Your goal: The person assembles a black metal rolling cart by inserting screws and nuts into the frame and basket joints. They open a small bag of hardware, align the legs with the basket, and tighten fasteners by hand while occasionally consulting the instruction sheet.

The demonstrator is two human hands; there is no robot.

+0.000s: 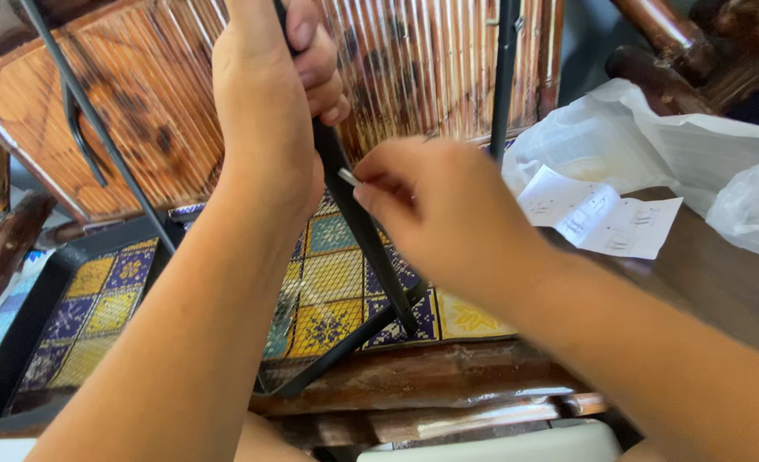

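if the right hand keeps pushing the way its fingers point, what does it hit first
Most likely the black metal bar gripped by the left hand; the right hand points a small silvery piece at it, nearly touching, though depth is unclear.

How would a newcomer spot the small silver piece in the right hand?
Start at the patterned tile tray on the wooden table; a black metal bar rises across it, gripped by the left hand. The right hand pinches a small silver metal piece against that bar, the only shiny thing among dark rods.
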